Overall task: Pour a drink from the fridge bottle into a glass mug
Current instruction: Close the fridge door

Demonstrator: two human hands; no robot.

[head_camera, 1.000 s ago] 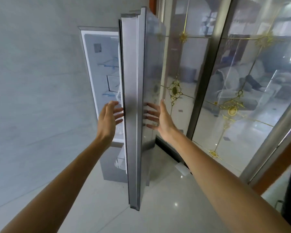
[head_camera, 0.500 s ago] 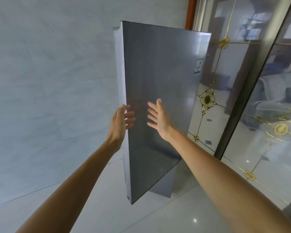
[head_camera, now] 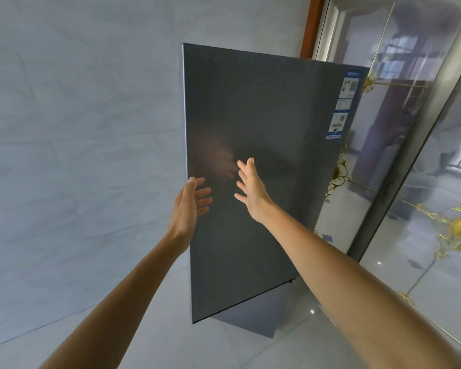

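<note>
1. While raised before the dark grey fridge door (head_camera: 264, 155), both bare, empty, fingers spread wide: left hand (head_camera: 188, 206) at the door's left edge, right hand (head_camera: 252, 189) further in over the panel.
2. Couldn't tell whether either palm touched the metal; faint pinkish reflection of a hand seen in the sheen just above the left fingers (head_camera: 204, 194).
3. Fronted the view flat, that door, nothing of the fridge's inside shown; task's bottle and glass mug nowhere visible.
4. Spotted a blue-and-white label (head_camera: 342, 102) at the door's upper right corner, print too small to read.
5. Flanked by a pale marbled wall (head_camera: 77, 129) on the left and a glass partition with gold ornaments (head_camera: 423, 155) on the right, over a glossy tiled floor (head_camera: 237, 350).
</note>
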